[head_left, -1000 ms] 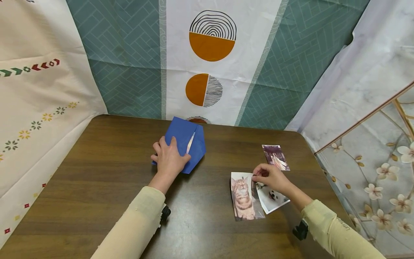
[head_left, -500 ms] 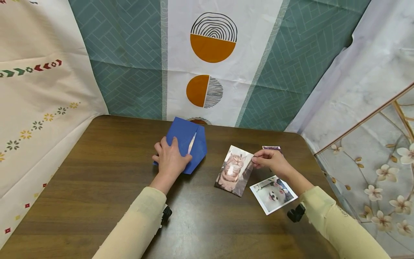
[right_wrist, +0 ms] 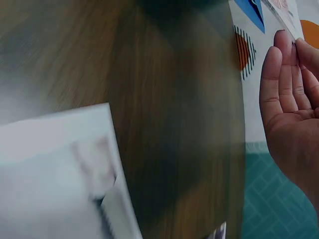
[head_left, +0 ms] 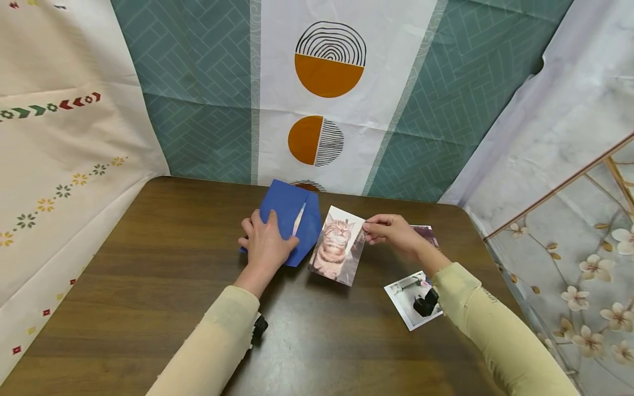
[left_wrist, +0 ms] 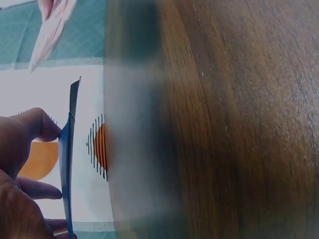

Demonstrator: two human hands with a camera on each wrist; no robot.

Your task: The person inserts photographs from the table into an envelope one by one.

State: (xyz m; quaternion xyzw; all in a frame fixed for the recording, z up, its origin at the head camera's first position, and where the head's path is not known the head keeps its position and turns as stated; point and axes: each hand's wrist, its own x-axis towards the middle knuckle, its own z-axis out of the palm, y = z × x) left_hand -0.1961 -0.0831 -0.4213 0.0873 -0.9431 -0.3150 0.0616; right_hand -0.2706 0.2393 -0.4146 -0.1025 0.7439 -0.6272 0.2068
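Note:
My left hand [head_left: 267, 242] spans a blue envelope [head_left: 284, 201], holding it with the thumb near its pale open slit and the fingers at its left side. Seen edge-on in the left wrist view, the envelope [left_wrist: 67, 164] appears raised off the table. My right hand [head_left: 393, 234] pinches the upper right corner of a cat photo [head_left: 334, 247] between thumb and fingers. This photo is held tilted just right of the envelope. In the right wrist view, my right hand [right_wrist: 294, 94] shows its palm, and only part of the photo is visible.
A white dog photo [head_left: 403, 294] lies on the brown wooden table [head_left: 173, 308], partly covered by the right wrist's camera. Another photo [head_left: 427, 234] lies farther back, mostly behind my right forearm. Patterned cloths [head_left: 208, 110] hang around the table.
My right hand has lifted the cat photo off the dog photo and carried it left and away from me, up to the envelope. My left hand and the envelope stay nearly in place.

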